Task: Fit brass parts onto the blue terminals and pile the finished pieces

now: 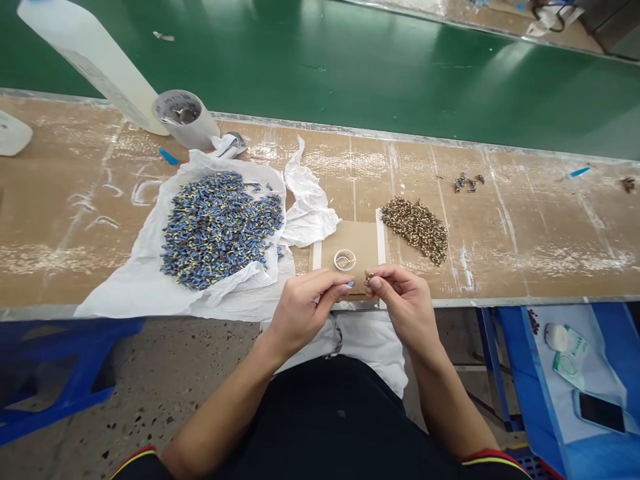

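Thumb and forefinger of my left hand [305, 307] pinch a small blue piece [351, 283]. Opposite it, my right hand [403, 300] is closed on a small brownish, brass-toned piece [369, 277]; its exact kind is too small to make out. The two pieces are a short gap apart. Just beyond my fingertips a small round white cup [345, 259] with a thin stick in it stands on a cardboard pad [327, 243]. A large heap of blue and yellow pieces [215, 227] lies on white paper to the left, and a smaller heap of brass-toned pieces [417, 230] to the right.
A tape roll [193, 123] and a white bottle [100, 60] stand at the back left. Crumpled white paper [307, 207] lies beside the blue heap. Several loose pieces [467, 182] are at the back right. A phone [600, 410] rests on a blue-framed surface below right.
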`<state>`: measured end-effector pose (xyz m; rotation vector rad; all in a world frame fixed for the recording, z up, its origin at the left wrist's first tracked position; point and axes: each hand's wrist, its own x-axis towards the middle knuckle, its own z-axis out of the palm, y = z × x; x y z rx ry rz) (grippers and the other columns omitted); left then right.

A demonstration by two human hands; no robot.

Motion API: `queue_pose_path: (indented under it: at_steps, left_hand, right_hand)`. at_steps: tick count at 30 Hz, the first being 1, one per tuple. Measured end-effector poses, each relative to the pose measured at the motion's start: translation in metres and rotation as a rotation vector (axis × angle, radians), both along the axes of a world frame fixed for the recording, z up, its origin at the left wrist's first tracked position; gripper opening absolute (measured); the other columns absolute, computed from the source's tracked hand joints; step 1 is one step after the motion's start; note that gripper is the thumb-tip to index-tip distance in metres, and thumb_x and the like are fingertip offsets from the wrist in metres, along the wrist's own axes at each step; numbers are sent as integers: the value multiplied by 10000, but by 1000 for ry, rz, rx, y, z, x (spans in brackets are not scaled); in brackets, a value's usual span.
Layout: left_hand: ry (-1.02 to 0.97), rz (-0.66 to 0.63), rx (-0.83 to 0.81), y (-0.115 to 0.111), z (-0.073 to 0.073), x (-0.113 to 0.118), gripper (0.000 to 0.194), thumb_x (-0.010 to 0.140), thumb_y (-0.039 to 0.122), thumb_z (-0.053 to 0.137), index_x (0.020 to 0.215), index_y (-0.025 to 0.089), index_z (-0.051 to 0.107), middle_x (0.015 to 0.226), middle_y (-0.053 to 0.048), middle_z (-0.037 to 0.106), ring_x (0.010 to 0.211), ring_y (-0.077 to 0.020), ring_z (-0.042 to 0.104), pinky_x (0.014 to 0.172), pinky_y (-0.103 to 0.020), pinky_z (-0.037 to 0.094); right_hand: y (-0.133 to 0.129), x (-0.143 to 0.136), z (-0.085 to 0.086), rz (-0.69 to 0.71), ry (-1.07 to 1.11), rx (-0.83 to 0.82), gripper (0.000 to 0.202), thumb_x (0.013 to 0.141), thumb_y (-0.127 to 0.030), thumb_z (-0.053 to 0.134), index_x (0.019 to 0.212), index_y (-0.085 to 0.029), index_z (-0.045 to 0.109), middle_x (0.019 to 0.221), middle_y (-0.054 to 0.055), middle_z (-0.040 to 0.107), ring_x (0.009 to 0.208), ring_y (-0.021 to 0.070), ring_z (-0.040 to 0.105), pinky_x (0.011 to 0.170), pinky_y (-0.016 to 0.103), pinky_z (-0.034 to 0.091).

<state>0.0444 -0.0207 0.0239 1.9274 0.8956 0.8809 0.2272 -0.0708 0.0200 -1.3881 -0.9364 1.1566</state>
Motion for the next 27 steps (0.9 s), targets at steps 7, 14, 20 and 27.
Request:
queue_pose_path:
  at_steps: [7,14,20,27]
  left_hand:
    - [24,8,72,3,1,1,129,965,194,572,967,181,701,866,-28,748,772,-139,691,719,-236,519]
    - [36,-20,84,3,3,2,144,964,163,556,1015,180,689,927,-41,745,839,-150,687,755,-250,519]
    - [56,-55,139,4,1,0,136,976,181,535,983,177,671,872,-40,726,783,-144,673,710,-245,513]
    - [118,-84,277,7,5,-2,129,958,140,543,886,161,647,772,-18,687,662,-118,614,621,-231,446]
  right_hand:
    - [-2,-3,5,29,71,-26,154,822,-336,767,879,-197,736,814,30,755,711,160,712,692,305,624]
    - [-4,-8,10,13,66,-33,145,818,-331,772,852,-203,714,808,21,741,721,160,710,698,309,632]
    - [-5,-6,10,74,26,-27,169,841,-354,748,876,-196,697,850,35,741,762,171,715,708,312,624]
    - [-4,2,16,208,-48,20,117,886,-292,700,842,-194,654,806,13,695,732,135,661,651,251,547]
